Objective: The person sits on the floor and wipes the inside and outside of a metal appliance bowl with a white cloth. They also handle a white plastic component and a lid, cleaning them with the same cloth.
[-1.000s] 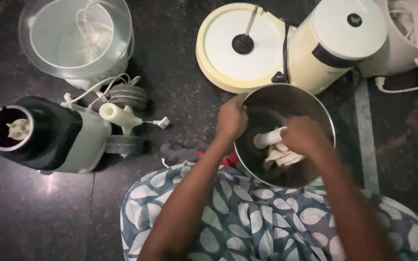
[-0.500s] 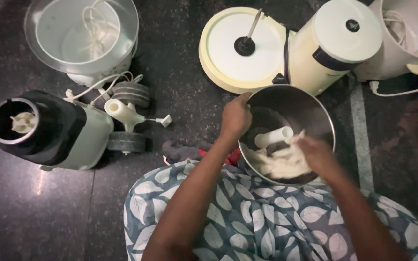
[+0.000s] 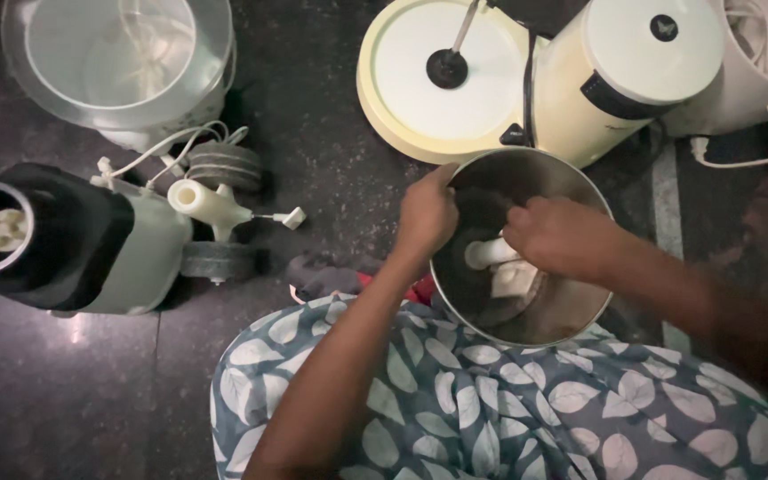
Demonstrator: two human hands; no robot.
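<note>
Steel drum [image 3: 571, 178] | left hand [image 3: 427, 216] clamped on rim | right hand [image 3: 555, 236] inside, seemingly closed on white cloth [image 3: 516, 277]

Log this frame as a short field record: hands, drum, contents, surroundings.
left hand: grips the rim of the steel drum
right hand: inside the drum, over the white centre post
contents: pale batter at the bottom, partly hidden
behind drum: cream grinder base, cream cylinder
left of drum: roller stones with white holder, dark jar, clear bowl
surface: dark floor
</note>
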